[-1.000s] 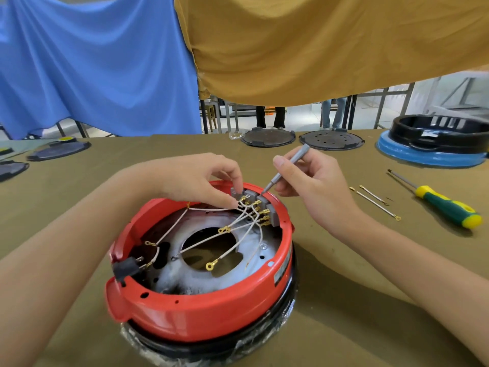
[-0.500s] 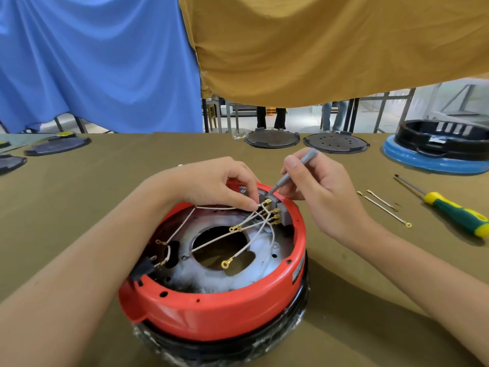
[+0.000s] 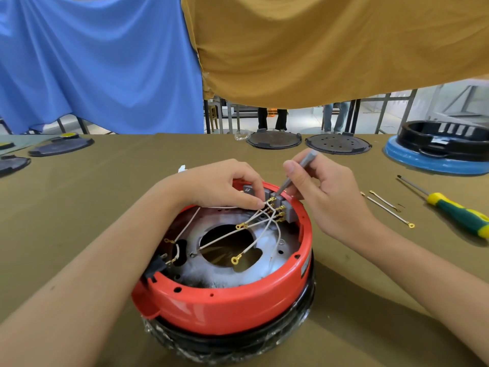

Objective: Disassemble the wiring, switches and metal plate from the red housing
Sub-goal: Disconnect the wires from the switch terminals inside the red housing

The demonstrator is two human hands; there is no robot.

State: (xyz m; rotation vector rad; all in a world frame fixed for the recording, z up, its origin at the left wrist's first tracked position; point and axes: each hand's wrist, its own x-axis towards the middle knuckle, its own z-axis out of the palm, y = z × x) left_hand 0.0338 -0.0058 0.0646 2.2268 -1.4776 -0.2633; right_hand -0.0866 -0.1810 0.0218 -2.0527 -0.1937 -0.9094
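Red plastic forms the housing [image 3: 225, 305], which sits upside down near the front of the olive-covered counter [image 3: 105, 168] on a black base wrapped in clear film, so its open underside faces up and the parts inside can be reached. Inside lies the pale metal plate [image 3: 225, 276] with a large round hole at its middle. White wires [image 3: 254, 226] with brass ring and spade ends fan across it toward the grey switches [image 3: 284, 207] seated against the far rim.

The left hand [image 3: 225, 186] reaches over the far rim, and its fingers [image 3: 258, 203] are curled and pinch the wires right where they meet the switch terminals, probably to steady them or draw one off. The right hand [image 3: 325, 197] holds a slim grey tool [image 3: 296, 170] like a pen, fingers curled round its shaft, with the tip set down at the top of the switch block; this looks like prying at a catch or terminal. The work seems to be at the stage of freeing wiring from the switches, since the switches and plate remain in place.

Outward on the right lie two loose wires [image 3: 389, 210] already out of the housing and a green-and-yellow screwdriver [image 3: 457, 214], kept within reach. Farther back rest two dark round lids [image 3: 304, 141], a blue-and-black housing [image 3: 436, 152] and, to the left, dark covers [image 3: 60, 147]. Blue and mustard cloths hang behind.
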